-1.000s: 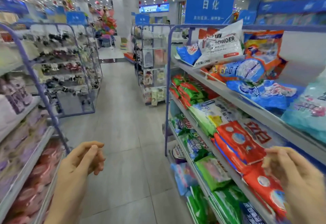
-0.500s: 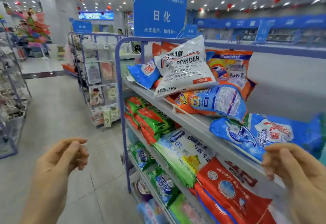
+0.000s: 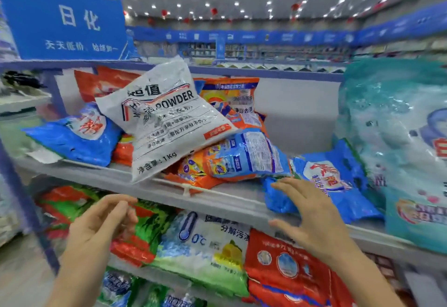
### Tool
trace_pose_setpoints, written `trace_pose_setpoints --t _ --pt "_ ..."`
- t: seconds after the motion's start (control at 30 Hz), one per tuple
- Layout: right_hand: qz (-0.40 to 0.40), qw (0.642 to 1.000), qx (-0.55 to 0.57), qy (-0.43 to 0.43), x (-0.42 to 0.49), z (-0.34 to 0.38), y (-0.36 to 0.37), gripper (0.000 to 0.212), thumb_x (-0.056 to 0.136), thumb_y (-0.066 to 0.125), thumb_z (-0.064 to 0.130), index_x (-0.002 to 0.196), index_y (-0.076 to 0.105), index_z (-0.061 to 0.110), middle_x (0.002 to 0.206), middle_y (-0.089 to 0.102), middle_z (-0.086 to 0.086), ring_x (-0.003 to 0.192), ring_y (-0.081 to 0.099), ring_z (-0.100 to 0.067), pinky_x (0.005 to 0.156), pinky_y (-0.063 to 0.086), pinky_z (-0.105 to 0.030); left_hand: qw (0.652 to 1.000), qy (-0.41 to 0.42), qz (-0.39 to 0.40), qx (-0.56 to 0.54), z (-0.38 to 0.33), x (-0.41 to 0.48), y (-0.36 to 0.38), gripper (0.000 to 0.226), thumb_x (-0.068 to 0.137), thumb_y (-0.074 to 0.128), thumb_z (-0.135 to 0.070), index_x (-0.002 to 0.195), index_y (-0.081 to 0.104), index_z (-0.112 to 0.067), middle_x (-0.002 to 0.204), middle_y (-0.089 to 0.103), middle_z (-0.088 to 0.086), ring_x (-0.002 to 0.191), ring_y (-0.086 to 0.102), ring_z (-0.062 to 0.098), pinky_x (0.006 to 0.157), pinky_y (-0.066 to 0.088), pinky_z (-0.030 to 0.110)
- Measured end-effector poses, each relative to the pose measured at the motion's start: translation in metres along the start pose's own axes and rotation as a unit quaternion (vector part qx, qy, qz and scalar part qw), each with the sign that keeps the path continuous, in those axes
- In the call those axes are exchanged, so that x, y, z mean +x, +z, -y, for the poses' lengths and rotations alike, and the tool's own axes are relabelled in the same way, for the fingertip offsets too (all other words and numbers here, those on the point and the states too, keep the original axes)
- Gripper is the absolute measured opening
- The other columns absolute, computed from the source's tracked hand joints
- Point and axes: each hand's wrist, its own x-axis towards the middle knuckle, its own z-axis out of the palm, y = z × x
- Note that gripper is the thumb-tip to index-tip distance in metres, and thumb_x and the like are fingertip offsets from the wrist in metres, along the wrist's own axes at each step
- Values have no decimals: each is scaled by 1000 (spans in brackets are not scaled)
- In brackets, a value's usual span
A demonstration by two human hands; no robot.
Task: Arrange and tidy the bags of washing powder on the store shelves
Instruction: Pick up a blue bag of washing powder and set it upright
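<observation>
A flat blue bag (image 3: 79, 137) lies at the left end of the top shelf (image 3: 217, 198). Lower, the left hand (image 3: 101, 229) hovers before the green-and-red bags (image 3: 147, 227) on the shelf beneath, its grip slack and empty. Mid-shelf, a white bag (image 3: 167, 118) marked POWDER leans tilted over an orange-and-blue bag (image 3: 244, 154). The right hand (image 3: 314, 217) — fingers spread straight, grip open — reaches a crumpled blue bag (image 3: 331, 178) overhanging the shelf edge; whether they touch is unclear. A tall teal bag (image 3: 406, 149) stands far right.

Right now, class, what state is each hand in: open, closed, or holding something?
Left hand: open, holding nothing.
Right hand: open, fingers spread by the blue bag, gripping nothing.
</observation>
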Motion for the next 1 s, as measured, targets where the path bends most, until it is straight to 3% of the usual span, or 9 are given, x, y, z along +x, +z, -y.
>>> trace_pose_setpoints --t 0.17,0.27,0.33,0.43,0.57,0.73,0.83,0.9,1.0 --pt "-62 995 -67 48 8 11 7 25 75 67 31 93 73 14 92 73 0 82 70 -21 71 56 -35 997 -3 74 -33 8 19 28 23 89 52 -14 78 72 -22 58 62 -1 52 54 6 49 45 12" --pt "-83 987 -57 126 11 8 5 11 86 66 20 86 68 9 81 70 -5 75 65 -30 62 46 -34 989 14 141 -42 1 19 55 17 84 55 -23 80 71 -23 60 61 -2 54 53 7 51 44 12" --pt "-112 977 -60 172 16 4 5 18 91 60 20 78 61 7 73 64 -8 70 59 -33 57 34 -33 981 37 192 -20 -6 20 76 12 83 58 -29 81 69 -26 65 63 -1 59 55 5 56 45 11" --pt "-145 963 -43 225 28 2 -1 25 97 49 23 78 55 8 75 61 -11 72 54 -35 59 31 -37 964 83 248 49 -14 27 113 8 89 64 -24 86 68 -30 83 70 -5 79 63 0 71 46 10" --pt "-186 949 -3 256 44 -2 -17 29 99 44 21 70 42 14 63 47 -3 64 46 -32 57 28 -38 917 160 315 184 -12 42 159 28 94 56 -22 122 59 -25 119 58 -12 109 50 1 84 33 0" --pt "-224 938 76 253 58 -15 -43 38 98 45 14 61 36 17 54 36 4 54 33 -16 53 24 -34 883 196 333 266 6 49 176 39 94 55 -29 133 53 -24 134 52 -8 124 40 7 104 29 22" --pt "-270 909 168 269 73 -24 -63 44 95 45 9 56 27 19 53 26 4 53 22 -12 47 16 -26 879 217 324 274 9 45 179 42 93 56 -33 134 50 -28 128 54 -11 120 42 8 101 32 23" --pt "-291 887 209 292 86 -31 -76 45 96 44 9 56 26 18 54 23 3 53 19 -12 44 14 -23 904 194 302 232 4 39 180 42 92 56 -35 134 46 -32 116 55 -16 108 48 3 92 37 19" --pt "-335 847 272 310 100 -37 -90 45 97 43 11 56 25 18 55 21 3 47 19 -8 43 16 -20 966 36 244 83 -9 25 183 32 86 57 -46 107 57 -23 87 66 -8 78 62 11 64 46 13"
